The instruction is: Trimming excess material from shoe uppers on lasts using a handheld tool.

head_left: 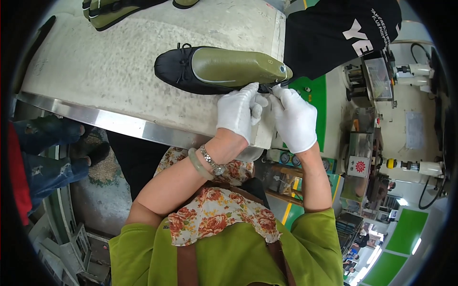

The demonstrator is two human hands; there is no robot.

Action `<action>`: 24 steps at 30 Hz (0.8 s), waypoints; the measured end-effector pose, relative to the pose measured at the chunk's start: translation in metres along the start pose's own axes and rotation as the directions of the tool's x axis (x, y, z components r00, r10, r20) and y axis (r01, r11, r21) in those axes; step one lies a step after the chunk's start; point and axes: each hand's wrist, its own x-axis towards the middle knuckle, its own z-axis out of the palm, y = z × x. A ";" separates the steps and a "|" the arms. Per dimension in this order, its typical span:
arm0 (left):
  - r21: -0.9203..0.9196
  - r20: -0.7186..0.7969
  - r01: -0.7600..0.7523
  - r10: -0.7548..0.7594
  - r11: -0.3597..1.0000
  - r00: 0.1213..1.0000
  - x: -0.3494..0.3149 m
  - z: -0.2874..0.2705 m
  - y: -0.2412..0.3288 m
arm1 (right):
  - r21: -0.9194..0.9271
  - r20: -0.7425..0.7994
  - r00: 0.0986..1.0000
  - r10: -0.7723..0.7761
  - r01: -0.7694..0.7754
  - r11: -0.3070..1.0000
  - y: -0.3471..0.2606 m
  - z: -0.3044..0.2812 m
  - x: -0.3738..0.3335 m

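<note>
Working stage: black flat shoe (191,71) lies on its side on the worktop (95,71), olive last (234,64) already seated inside.
Left hand (237,110): fingers pinched narrow at the heel rim.
Right hand (296,119): likewise pinching there; heel edge unfinished, seemingly.

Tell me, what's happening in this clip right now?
A person in white gloves works at the heel end of a black flat shoe lying on its side on a pale worktable. A green shoe form fills the shoe. The left hand and right hand meet at the heel, fingers pinching there. Another person in black stands beyond.
</note>
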 end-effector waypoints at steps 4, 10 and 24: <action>0.034 0.023 -0.042 0.042 0.999 0.999 0.000 -0.002 -0.002 | 0.144 -0.031 0.994 0.102 -0.096 0.985 0.000 0.002 -0.003; 0.063 0.010 -0.075 0.074 0.995 0.997 -0.002 -0.002 -0.004 | 0.396 0.108 0.898 0.427 -0.433 0.810 0.003 -0.011 -0.012; 0.015 0.037 -0.101 0.101 0.995 0.994 -0.001 -0.004 -0.005 | -0.087 0.189 0.979 0.075 -0.059 0.994 -0.014 -0.031 0.018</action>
